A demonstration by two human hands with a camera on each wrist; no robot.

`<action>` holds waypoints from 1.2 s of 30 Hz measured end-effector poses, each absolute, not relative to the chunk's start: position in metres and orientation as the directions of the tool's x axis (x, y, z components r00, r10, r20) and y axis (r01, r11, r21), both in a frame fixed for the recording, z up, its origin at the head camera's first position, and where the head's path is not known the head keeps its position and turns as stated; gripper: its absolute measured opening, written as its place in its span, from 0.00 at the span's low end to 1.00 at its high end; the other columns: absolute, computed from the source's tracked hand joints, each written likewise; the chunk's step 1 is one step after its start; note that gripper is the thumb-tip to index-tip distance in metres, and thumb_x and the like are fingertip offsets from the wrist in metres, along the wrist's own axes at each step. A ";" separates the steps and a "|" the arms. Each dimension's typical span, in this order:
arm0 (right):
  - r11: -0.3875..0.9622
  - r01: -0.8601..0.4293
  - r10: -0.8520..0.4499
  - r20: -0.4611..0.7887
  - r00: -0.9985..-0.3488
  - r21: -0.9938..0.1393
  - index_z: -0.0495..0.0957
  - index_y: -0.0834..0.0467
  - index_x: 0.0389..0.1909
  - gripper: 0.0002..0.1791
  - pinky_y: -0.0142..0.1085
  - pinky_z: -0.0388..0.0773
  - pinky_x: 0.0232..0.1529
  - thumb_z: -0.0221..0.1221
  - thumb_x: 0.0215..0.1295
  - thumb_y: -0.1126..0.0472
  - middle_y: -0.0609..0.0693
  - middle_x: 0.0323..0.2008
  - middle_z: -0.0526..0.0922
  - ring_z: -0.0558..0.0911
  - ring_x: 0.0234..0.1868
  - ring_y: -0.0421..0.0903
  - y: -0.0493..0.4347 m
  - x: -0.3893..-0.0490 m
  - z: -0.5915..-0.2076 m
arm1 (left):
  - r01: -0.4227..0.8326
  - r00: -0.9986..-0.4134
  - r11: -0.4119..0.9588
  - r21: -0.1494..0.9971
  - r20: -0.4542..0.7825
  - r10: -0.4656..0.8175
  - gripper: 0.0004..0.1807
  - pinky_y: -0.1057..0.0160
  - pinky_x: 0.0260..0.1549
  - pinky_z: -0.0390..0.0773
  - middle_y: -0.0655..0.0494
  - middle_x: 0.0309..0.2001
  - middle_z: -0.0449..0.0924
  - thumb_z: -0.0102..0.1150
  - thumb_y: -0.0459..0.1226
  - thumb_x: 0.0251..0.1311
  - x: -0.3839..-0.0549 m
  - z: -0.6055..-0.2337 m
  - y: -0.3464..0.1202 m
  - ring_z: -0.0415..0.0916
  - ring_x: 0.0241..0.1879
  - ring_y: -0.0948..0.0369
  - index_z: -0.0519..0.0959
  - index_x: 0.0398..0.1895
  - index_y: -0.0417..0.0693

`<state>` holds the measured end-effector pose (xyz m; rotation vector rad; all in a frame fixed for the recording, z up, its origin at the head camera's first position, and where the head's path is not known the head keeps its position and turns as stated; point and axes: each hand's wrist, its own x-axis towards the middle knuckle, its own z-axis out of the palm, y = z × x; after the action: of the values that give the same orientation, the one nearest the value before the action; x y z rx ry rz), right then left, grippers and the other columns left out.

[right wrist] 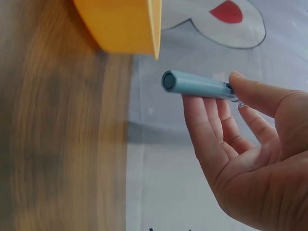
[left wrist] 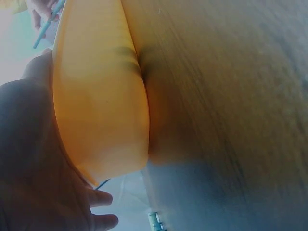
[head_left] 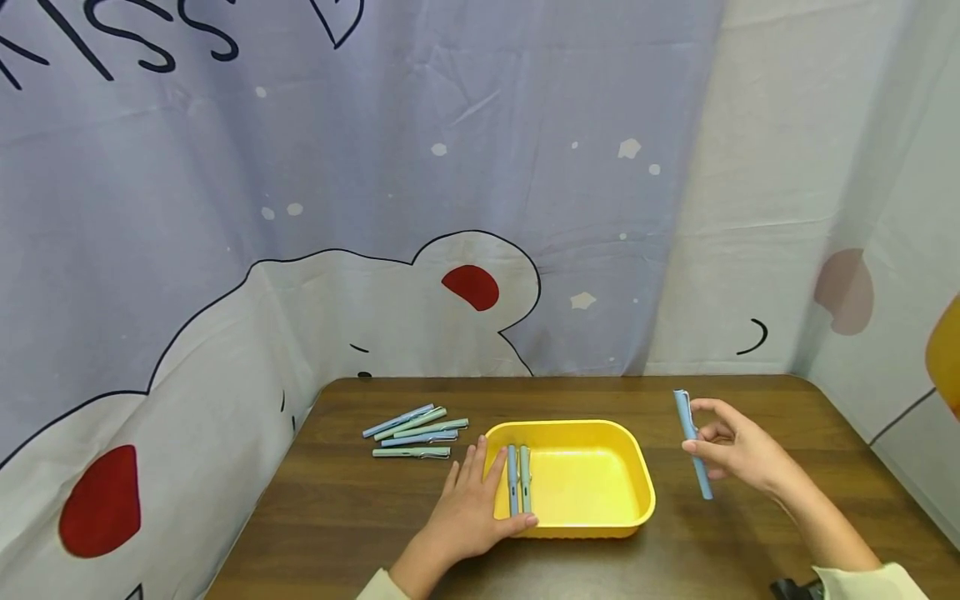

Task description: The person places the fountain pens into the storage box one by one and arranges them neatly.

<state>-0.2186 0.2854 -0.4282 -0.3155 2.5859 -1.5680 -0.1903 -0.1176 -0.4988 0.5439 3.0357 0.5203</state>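
Observation:
Above the table on the right, my right hand (head_left: 738, 446) pinches a capped blue pen (head_left: 692, 446) between thumb and fingers. The pen stands nearly upright with its clip at the top; in the right wrist view the blue pen (right wrist: 199, 85) shows one round end. My left hand (head_left: 472, 508) rests on the left front corner of a yellow tray (head_left: 637, 475), fingers spread and fairly straight, thumb along the front rim. Inside the tray, at its left side, a blue pen (head_left: 513, 479) and a green pen (head_left: 526, 479) lie side by side.
Several blue and green pens lie in a loose pile behind and left of the tray, with a green pen (head_left: 411, 452) nearest the front. The brown wooden table (head_left: 315, 508) ends at a patterned curtain (head_left: 360, 200). A dark object (head_left: 797, 590) shows by the right sleeve.

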 end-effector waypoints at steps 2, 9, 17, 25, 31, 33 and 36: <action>0.396 -0.103 -0.243 0.004 -0.970 -0.912 0.56 0.65 0.71 0.37 0.46 0.86 0.35 0.65 0.69 0.62 0.57 0.38 0.80 0.84 0.36 0.44 0.281 -0.218 -0.426 | 0.334 -0.940 0.885 0.323 0.045 0.338 0.58 0.36 0.73 0.50 0.41 0.82 0.39 0.52 0.74 0.57 -0.191 -0.499 -0.118 0.43 0.79 0.43 0.51 0.82 0.52; 0.323 -0.045 -0.265 -0.045 -0.963 -0.945 0.55 0.61 0.73 0.38 0.50 0.86 0.38 0.64 0.69 0.61 0.58 0.40 0.79 0.85 0.38 0.48 0.268 -0.217 -0.424 | 0.332 -0.941 0.889 0.317 0.047 0.335 0.58 0.36 0.73 0.50 0.41 0.81 0.40 0.51 0.75 0.56 -0.191 -0.499 -0.118 0.45 0.79 0.43 0.52 0.82 0.52; 0.295 -0.040 -0.295 -0.051 -0.954 -0.955 0.55 0.61 0.73 0.38 0.50 0.86 0.37 0.64 0.69 0.60 0.61 0.43 0.76 0.86 0.39 0.51 0.254 -0.219 -0.423 | 0.334 -0.940 0.888 0.315 0.052 0.336 0.58 0.36 0.73 0.51 0.40 0.81 0.40 0.52 0.75 0.56 -0.191 -0.500 -0.118 0.45 0.79 0.42 0.52 0.82 0.52; 0.262 -0.028 -0.306 -0.055 -0.950 -0.965 0.56 0.61 0.72 0.37 0.51 0.87 0.37 0.65 0.69 0.61 0.62 0.44 0.76 0.85 0.41 0.55 0.237 -0.221 -0.421 | 0.333 -0.941 0.889 0.315 0.045 0.336 0.58 0.36 0.73 0.50 0.40 0.82 0.39 0.51 0.75 0.57 -0.192 -0.499 -0.118 0.44 0.79 0.42 0.51 0.82 0.52; 0.237 -0.040 -0.326 -0.040 -0.945 -0.971 0.57 0.62 0.70 0.35 0.50 0.87 0.36 0.64 0.68 0.63 0.62 0.43 0.78 0.86 0.41 0.58 0.225 -0.224 -0.421 | 0.330 -0.941 0.888 0.320 0.044 0.334 0.58 0.36 0.73 0.50 0.41 0.82 0.39 0.51 0.75 0.57 -0.191 -0.499 -0.118 0.45 0.79 0.42 0.51 0.82 0.52; 0.239 -0.046 -0.331 -0.037 -0.943 -0.970 0.58 0.62 0.70 0.35 0.50 0.87 0.35 0.65 0.68 0.63 0.62 0.43 0.78 0.86 0.40 0.59 0.221 -0.225 -0.422 | 0.329 -0.942 0.887 0.323 0.044 0.333 0.58 0.36 0.73 0.50 0.41 0.82 0.39 0.51 0.75 0.57 -0.191 -0.499 -0.118 0.44 0.79 0.42 0.52 0.82 0.52; 0.241 -0.047 -0.337 -0.039 -0.941 -0.969 0.59 0.62 0.70 0.35 0.49 0.87 0.34 0.65 0.68 0.63 0.61 0.42 0.78 0.86 0.40 0.61 0.216 -0.227 -0.423 | 0.326 -0.943 0.887 0.326 0.042 0.331 0.58 0.36 0.73 0.50 0.41 0.81 0.39 0.51 0.75 0.57 -0.190 -0.499 -0.118 0.44 0.79 0.42 0.52 0.82 0.52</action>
<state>-0.2267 0.2156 -0.4231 -0.3597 2.2750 -1.7631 -0.1901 -0.1176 -0.4986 0.5287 3.0379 0.5205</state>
